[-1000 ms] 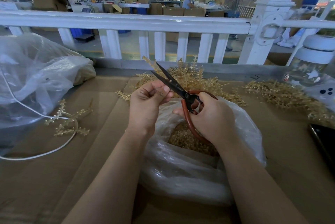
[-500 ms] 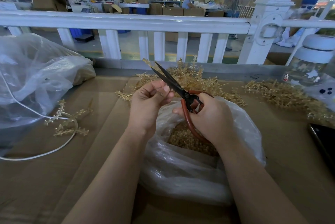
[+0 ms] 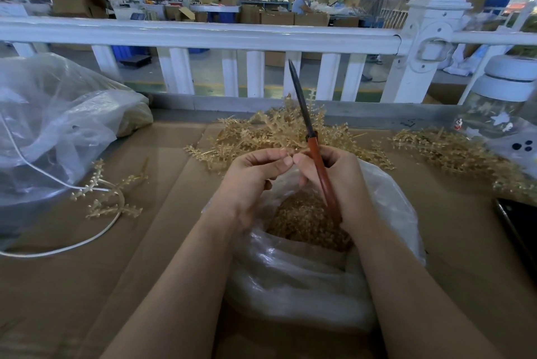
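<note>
My right hand [image 3: 345, 181] grips red-handled scissors [image 3: 315, 152], whose dark blades are closed and point up and away towards the fence. My left hand [image 3: 250, 181] pinches a tiny gold piece at its fingertips, which meet the right hand's fingertips. Both hands hover over an open clear plastic bag [image 3: 305, 280] holding cut gold plastic bits [image 3: 305, 222]. A heap of gold plastic sprigs [image 3: 267, 132] lies just beyond the hands.
More gold sprigs [image 3: 453, 152] spread to the right; a loose sprig [image 3: 113, 193] and a white cord [image 3: 72, 245] lie at left. A big clear bag [image 3: 58, 114] fills the left. A jar [image 3: 505, 108] stands far right, a white fence [image 3: 203, 36] behind the cardboard-covered table [image 3: 72, 286].
The scissors have closed and swung upright, blades now pointing up. My right fingertips have come over to meet my left hand's fingertips.
</note>
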A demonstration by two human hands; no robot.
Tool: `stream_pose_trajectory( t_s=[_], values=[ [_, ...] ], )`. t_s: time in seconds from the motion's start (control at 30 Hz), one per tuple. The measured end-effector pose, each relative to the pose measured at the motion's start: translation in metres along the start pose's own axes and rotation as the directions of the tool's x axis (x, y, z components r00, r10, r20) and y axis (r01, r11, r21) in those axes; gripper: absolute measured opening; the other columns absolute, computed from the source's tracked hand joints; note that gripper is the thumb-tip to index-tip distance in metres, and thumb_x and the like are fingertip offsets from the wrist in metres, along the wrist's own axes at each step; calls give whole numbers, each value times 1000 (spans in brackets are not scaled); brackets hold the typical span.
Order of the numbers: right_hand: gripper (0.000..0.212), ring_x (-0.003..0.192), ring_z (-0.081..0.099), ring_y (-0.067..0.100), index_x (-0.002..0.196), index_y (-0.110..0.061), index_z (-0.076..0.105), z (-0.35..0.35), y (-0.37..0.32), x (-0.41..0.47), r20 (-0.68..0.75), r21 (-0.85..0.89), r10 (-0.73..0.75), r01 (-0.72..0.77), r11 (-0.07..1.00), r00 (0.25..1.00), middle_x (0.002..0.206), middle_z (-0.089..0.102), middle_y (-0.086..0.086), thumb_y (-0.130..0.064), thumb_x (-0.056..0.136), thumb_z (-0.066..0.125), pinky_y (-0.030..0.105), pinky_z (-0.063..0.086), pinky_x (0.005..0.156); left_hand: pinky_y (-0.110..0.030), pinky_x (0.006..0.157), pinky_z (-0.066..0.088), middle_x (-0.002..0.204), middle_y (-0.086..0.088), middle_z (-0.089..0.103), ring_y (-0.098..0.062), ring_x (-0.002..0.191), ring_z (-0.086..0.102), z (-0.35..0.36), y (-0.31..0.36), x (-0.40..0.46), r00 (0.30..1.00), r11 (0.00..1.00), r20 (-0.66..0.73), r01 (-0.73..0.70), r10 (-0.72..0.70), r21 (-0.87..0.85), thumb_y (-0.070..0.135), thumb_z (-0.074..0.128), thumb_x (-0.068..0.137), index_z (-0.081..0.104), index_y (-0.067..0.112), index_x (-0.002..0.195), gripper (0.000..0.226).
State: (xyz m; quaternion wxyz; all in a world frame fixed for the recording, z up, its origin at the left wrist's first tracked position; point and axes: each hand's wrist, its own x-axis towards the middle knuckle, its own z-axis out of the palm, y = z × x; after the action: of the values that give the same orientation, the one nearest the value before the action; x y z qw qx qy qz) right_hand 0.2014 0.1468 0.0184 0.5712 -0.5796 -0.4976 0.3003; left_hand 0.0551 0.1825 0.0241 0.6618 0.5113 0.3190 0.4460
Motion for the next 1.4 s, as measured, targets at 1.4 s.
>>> stream_pose_trajectory(
  t_s=[1.4],
  values=[
    [61, 81, 60, 8, 95, -24, 60, -7, 16, -2, 67, -716, -382, 311, 625, 922, 88, 64, -13, -82, 75, 57, 31, 56, 69, -10, 63, 45, 75, 13, 71, 2, 69, 61, -7, 0, 6, 883, 894, -182, -393, 432, 216, -2, 57, 93, 72, 19, 80, 29]
  ],
)
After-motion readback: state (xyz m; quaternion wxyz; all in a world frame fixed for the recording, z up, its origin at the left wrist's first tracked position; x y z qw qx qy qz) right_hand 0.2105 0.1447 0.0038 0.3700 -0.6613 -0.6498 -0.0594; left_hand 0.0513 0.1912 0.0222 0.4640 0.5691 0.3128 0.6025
